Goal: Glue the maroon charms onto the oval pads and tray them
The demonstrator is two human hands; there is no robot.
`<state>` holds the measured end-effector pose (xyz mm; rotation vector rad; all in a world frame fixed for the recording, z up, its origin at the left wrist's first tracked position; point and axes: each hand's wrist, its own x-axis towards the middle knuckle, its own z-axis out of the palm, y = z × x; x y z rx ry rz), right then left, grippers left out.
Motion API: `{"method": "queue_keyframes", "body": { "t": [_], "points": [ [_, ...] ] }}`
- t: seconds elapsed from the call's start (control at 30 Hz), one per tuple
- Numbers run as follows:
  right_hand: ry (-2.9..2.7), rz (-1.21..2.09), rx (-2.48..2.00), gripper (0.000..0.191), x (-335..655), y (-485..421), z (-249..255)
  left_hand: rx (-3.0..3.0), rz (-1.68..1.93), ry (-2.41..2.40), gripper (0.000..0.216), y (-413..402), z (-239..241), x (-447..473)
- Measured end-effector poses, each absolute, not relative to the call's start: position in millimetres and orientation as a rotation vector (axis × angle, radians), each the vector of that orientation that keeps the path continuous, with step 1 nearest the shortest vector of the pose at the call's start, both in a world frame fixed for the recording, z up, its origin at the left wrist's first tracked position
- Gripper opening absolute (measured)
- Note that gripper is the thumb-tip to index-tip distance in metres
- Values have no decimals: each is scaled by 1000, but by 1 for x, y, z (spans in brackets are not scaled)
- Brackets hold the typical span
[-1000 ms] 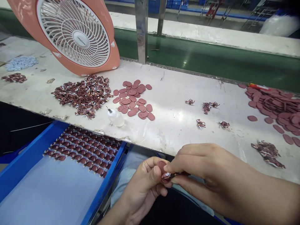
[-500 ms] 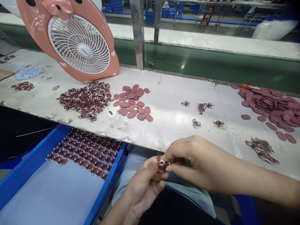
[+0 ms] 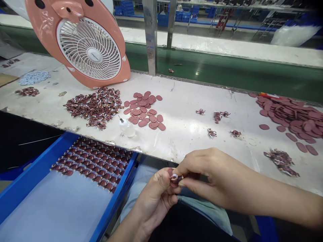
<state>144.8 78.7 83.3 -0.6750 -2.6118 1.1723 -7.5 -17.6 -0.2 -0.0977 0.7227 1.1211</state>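
Over my lap, my left hand pinches a reddish-brown oval disc between thumb and fingers. My right hand has thumb and forefinger closed on a small brown-and-white figure piece, which lies against the disc. My fingers partly cover both parts. On the bench ahead lie several loose figure pieces and a small cluster of them to the right. Left of centre are a scatter of oval discs, a heap of figure pieces and a clear needle-tipped bottle.
A blue tray at lower left holds rows of brown pieces on a pale sheet. An orange fan stands at the bench's back left. A large pile of discs lies far right. Behind the metal post runs a green belt.
The view has shifted slightly. Both hands stay together at the disc and figure piece, with barely any movement. A small piece on the green belt has moved right.
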Motion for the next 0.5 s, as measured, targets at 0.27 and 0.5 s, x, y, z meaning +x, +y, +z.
{"method": "queue_keyframes", "body": {
  "t": [0.27, 0.5],
  "points": [
    [-2714, 1054, -596, 29, 148, 68, 96, 164, 1218, 639, 33, -19, 0, -13],
    [-2629, 814, -521, 44, 178, 58, 88, 384, 1324, 621, 31, -29, 2, -25]
  ]
}}
